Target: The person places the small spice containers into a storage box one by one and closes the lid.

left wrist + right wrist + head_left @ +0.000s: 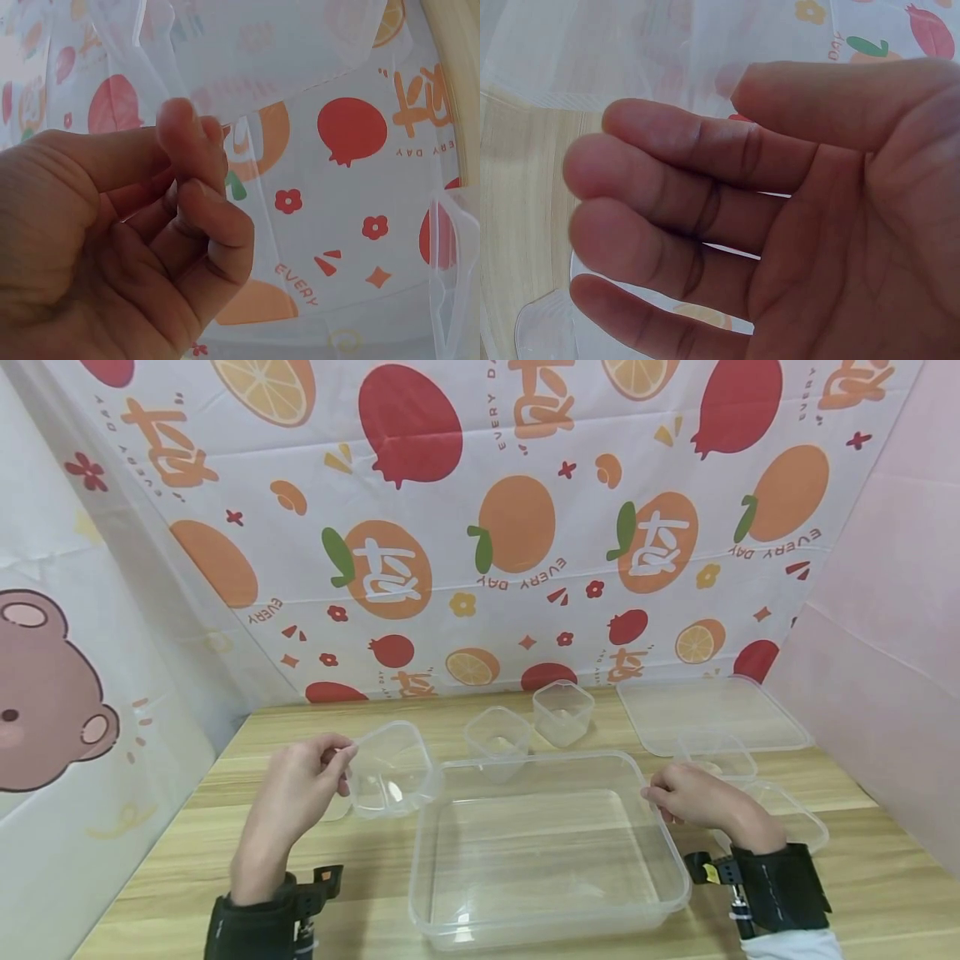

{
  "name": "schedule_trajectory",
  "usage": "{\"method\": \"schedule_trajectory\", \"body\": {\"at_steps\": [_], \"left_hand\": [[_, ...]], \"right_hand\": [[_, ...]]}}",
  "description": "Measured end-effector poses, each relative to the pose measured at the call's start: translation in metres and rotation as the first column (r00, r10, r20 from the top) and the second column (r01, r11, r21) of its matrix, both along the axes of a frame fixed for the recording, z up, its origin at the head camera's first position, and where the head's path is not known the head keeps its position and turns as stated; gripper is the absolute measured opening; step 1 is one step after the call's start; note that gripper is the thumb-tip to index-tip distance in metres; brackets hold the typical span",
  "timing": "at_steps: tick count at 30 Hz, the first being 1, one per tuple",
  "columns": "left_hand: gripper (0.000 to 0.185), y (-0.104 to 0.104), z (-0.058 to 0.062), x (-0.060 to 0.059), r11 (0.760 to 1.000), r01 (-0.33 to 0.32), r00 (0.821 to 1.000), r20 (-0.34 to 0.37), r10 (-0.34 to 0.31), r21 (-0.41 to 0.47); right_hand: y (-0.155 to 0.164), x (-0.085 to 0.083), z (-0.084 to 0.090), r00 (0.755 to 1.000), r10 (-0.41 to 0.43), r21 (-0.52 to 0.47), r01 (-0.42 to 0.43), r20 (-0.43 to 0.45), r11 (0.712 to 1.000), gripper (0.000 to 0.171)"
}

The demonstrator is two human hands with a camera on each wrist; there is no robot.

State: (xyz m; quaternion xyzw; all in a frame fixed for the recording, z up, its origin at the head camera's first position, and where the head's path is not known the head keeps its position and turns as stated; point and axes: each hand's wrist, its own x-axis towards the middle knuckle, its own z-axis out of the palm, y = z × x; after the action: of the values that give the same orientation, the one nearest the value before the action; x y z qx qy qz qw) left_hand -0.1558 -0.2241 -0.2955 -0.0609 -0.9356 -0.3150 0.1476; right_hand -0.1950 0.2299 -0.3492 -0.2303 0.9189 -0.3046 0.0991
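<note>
While clear plastic blurs edges, hard to trace cup (390, 768) walls; in left wrist view cup (247, 52) cut off by frame. Left hand (303, 785) pinches cup rim between thumb and forefinger, cup lifted over table (180, 852), tilted, just left of tray (547, 847). Right hand (693, 797) at tray's right rim, fingers (667, 187) together, loosely bent; grip not discernible.
</note>
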Motion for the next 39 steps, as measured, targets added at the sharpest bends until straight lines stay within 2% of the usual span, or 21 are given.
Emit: {"method": "schedule_trajectory", "body": {"at_steps": [17,28,39], "left_hand": [[0.015,0.018,-0.001,-0.002,1.000,0.031,0.999,-0.022,-0.031,0.001],[0.015,0.029,-0.002,-0.002,0.996,0.074,0.997,-0.013,-0.073,0.059],[0.012,0.042,-0.004,-0.006,0.993,0.102,0.994,0.020,-0.103,0.063]], "right_hand": [[0.001,0.001,-0.001,1.000,0.008,-0.007,-0.008,-0.006,1.000,0.036],[0.001,0.001,-0.002,1.000,0.006,-0.004,-0.006,-0.008,1.000,0.036],[-0.001,0.000,0.000,1.000,-0.006,0.003,0.006,0.004,1.000,0.036]]}}
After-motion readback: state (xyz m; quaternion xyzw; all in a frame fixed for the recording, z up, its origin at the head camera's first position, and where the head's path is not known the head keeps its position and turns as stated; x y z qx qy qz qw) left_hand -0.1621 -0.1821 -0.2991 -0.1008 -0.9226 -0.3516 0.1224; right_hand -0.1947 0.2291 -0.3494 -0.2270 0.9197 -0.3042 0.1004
